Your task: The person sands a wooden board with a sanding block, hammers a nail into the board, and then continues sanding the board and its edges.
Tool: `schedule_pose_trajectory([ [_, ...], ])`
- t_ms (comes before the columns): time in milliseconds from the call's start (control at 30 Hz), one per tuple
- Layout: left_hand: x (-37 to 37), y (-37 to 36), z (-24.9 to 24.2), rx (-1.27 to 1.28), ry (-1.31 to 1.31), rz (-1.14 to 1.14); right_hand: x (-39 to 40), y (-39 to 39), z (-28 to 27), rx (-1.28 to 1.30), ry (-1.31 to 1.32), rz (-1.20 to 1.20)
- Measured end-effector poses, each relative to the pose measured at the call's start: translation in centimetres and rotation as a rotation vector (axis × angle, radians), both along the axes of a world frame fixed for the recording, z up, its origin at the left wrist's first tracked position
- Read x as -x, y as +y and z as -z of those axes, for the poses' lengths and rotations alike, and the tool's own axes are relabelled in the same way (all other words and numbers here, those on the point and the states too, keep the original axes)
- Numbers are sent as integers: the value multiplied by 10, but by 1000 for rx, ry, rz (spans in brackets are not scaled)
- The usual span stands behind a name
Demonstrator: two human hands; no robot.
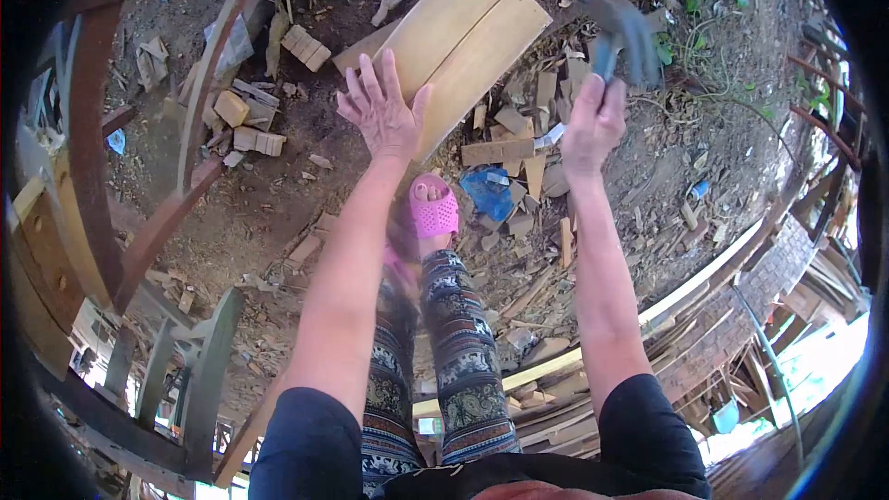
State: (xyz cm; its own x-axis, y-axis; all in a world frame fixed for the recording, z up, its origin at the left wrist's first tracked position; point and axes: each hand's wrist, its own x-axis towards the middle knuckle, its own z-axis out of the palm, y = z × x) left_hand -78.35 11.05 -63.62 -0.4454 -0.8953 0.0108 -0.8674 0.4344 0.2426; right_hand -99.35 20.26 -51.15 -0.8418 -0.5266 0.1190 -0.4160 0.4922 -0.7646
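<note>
A pale wooden panel [468, 46] with a dark seam along its length slants across the upper middle of the head view. My left hand [381, 116] has its fingers spread at the panel's left edge, overlapping it. In my right hand [595, 125] is a hammer [622, 28], its handle gripped and its head raised to the right of the panel, smeared by motion. Beneath the panel's left side, part of another wooden piece [364, 48] sticks out.
My foot in a pink sandal [435, 208] stands just below the panel. Wood offcuts [497, 152] and a blue plastic scrap [486, 194] litter the dirt. Dark wooden frames [93, 148] stand at left, with small blocks [231, 108] beside them. Long boards [546, 366] lie behind at right.
</note>
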Motion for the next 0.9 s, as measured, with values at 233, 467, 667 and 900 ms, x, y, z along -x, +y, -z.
schedule_pose_trajectory([
  [233,1,2,5,7,-6,-1,12,-3,28,-345,-90,21],
  [467,2,2,5,31,-35,15,15,10,71,-351,-111,-23],
  [667,11,-46,-33,-396,40,-21,-10,47,13,-304,-311,131],
  [900,29,-28,-86,-738,292,198,-102,223,-53,-631,-412,105],
])
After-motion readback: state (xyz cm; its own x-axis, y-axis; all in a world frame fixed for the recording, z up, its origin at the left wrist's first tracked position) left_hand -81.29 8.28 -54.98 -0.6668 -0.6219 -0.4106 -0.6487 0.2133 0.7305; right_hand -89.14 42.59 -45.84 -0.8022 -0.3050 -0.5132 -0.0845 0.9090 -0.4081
